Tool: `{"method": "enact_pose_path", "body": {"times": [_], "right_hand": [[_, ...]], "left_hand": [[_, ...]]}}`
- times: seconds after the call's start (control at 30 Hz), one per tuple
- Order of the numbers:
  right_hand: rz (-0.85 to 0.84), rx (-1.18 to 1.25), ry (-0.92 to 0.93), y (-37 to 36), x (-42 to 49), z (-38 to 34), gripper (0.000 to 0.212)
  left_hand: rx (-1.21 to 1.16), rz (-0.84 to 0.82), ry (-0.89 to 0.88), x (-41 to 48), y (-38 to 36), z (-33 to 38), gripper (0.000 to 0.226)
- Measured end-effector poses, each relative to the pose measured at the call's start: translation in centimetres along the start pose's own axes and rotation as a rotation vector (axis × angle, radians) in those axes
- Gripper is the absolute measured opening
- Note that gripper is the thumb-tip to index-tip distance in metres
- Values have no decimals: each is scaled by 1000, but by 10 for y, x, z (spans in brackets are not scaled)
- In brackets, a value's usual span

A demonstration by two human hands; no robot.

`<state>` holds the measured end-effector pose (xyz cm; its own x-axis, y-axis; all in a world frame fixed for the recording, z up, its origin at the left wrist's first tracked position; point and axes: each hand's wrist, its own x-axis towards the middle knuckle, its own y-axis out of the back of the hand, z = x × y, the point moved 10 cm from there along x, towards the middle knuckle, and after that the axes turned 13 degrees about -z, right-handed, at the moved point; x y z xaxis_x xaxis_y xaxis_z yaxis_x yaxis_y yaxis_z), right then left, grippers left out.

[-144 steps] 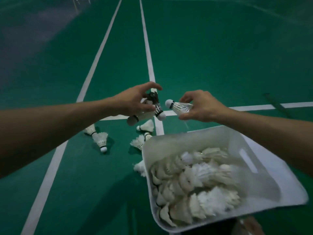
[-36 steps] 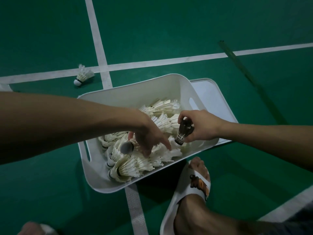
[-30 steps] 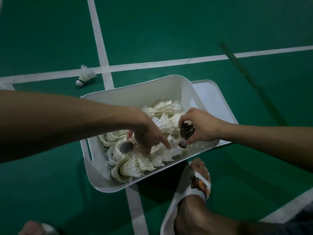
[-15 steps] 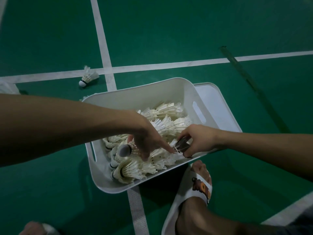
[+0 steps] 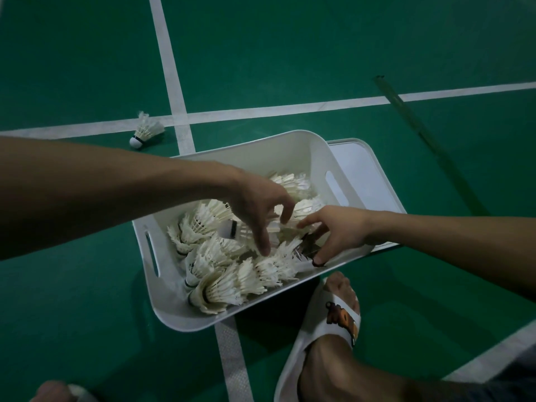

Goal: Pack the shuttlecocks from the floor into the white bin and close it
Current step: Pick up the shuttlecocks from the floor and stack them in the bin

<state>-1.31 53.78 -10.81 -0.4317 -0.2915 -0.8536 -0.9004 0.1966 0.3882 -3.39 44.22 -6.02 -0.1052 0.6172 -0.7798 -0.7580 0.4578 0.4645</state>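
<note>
- Shuttlecocks [image 5: 216, 290]: feather skirts, so very light, brittle and easy to crush. The cork is the firm part. Take each one by the cork or low on the skirt with a light pinch, no squeeze.
- Most are heaped inside the white bin [image 5: 261, 152], corks pointing mixed ways, with the pile below the rim.
- One loose shuttlecock [image 5: 146, 133] lies on the green floor [image 5: 87, 285] beyond the bin's far-left corner, near the crossing of the white lines and well apart from both your hands. You have not packed it yet.
- Left hand [image 5: 258, 204]: over the middle of the pile, fingers [image 5: 264, 249] apart and drooping, one tip touching feathers. Nothing is visibly clamped. A white cork [image 5: 229, 229] shows just beside the palm, but contact is unclear.
- Right hand [image 5: 339, 230]: at the bin's near-right wall, with fingers and thumb [image 5: 318, 258] spread around a dark shuttlecock [image 5: 307, 250] that lies on the pile against that wall. Can't tell whether you pinch it or only touch it.
- Lid [image 5: 365, 175]: a flat white panel on the floor at the bin's right end, touching it or tucked under it, can't tell which. Probably stiff and light, so lift it by its edges.
- Sandalled foot [image 5: 333, 320]: just beside the bin's near wall, so mind it.
</note>
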Motion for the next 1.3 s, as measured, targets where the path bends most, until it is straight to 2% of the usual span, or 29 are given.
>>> {"method": "enact_pose_path", "body": {"times": [0.1, 0.23, 0.3, 0.4, 0.5, 0.63, 0.8, 0.9, 0.97, 1.07, 1.13, 1.23, 1.3], "right_hand": [[-13, -60, -30, 6, -5, 2, 81], [31, 2, 1, 22, -16, -4, 66], [63, 133, 84, 31, -21, -11, 71], [104, 253, 228, 39, -28, -23, 89], [109, 288, 301, 35, -31, -32, 100], [162, 312, 340, 33, -35, -36, 80], [197, 288, 317, 35, -33, -30, 69], [265, 175, 266, 45, -34, -24, 74], [294, 36, 205, 52, -35, -19, 71], [304, -100, 99, 55, -33, -11, 66], [301, -143, 75, 53, -30, -10, 66], [308, -169, 54, 52, -30, -11, 67], [311, -181, 48, 53, -30, -11, 69]], "left_hand": [[-98, 101, -45, 6, 8, -2, 59], [-277, 225, -93, 11, 16, -7, 70], [-363, 284, -104, 11, 18, -8, 70], [-421, 394, -89, 9, 25, -9, 70], [-388, 459, -53, 7, 33, -9, 71], [-280, 479, -35, 12, 35, -3, 70], [-260, 511, -68, 16, 32, 0, 67], [-245, 599, -59, 10, 37, -3, 64], [-186, 673, -44, 3, 40, -2, 47], [-83, 582, -234, 7, 26, 24, 26], [-33, 472, -284, 16, 9, 37, 27], [95, 272, -237, 34, -19, 46, 74], [182, 228, -229, 40, -26, 49, 89]]}}
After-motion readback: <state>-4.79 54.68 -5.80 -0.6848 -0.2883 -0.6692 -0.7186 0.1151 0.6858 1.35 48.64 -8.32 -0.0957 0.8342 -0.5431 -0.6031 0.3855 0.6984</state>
